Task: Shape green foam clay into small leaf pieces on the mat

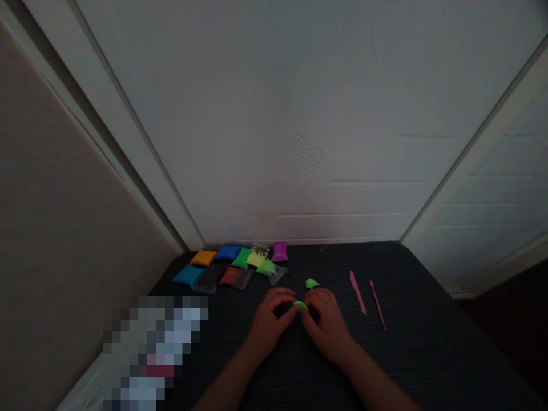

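Observation:
Between my two hands is a small strip of bright green modelling clay (pixel 300 305). My left hand (pixel 273 314) pinches its left end with thumb and fingers. At the other end, the fingers of my right hand (pixel 326 319) are closed on the same piece. A second lump of green clay (pixel 311 283) lies on the dark table just beyond my right fingers. To the right of my hands rest a pink plastic clay knife (pixel 358 293) and a thin pink modelling tool (pixel 378 305).
Several packets of coloured clay lie at the back left, among them a blue packet (pixel 228 252), an orange packet (pixel 203 258) and a purple packet (pixel 280 252). A white panel (pixel 257 114) with embossed hearts rises behind the black table (pixel 411 365). A pixelated area covers the left front.

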`<state>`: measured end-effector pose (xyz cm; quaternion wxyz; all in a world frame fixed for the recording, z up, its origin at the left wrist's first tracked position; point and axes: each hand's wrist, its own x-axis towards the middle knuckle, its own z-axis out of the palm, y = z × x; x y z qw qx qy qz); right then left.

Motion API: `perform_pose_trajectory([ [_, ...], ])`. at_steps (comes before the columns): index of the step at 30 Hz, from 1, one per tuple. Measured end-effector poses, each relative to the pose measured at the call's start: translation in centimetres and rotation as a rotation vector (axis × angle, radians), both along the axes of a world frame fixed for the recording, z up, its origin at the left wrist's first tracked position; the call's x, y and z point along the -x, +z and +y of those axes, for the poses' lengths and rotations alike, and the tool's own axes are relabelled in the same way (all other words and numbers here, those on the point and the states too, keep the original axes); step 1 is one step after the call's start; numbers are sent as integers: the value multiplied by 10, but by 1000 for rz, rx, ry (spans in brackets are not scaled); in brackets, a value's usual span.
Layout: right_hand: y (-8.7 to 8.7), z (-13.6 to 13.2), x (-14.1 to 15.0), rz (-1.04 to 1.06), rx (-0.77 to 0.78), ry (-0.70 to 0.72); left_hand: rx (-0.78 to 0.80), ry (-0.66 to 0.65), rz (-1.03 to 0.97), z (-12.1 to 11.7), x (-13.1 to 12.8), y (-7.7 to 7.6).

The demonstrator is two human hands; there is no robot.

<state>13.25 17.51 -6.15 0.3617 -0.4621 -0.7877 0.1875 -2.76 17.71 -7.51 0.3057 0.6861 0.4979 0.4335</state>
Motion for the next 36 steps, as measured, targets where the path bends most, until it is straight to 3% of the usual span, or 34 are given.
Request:
perform_pose_trajectory([
  [9,-3,0,3,20,7,-11,29,59,-14,-1,-2,5],
  [25,-6,2,0,-2,-46,-10,-132,79,70,-5,-5,5],
  [36,-8,3,0,62,-59,-8,29,86,-8,-8,-6,7],
])
